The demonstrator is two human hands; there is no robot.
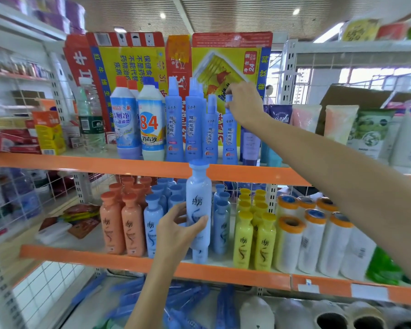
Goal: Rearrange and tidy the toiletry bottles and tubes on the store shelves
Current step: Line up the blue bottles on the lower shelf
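Pale blue shampoo bottle (198,205), flared cap at 12 o'clock, long axis upright, gripped by left hand (176,227), right hand (243,103) pinching blue spray bottle (229,136) cap

Flattened yellow carton (138,60) behind upper shelf, masking-film rolls (313,238) below right.
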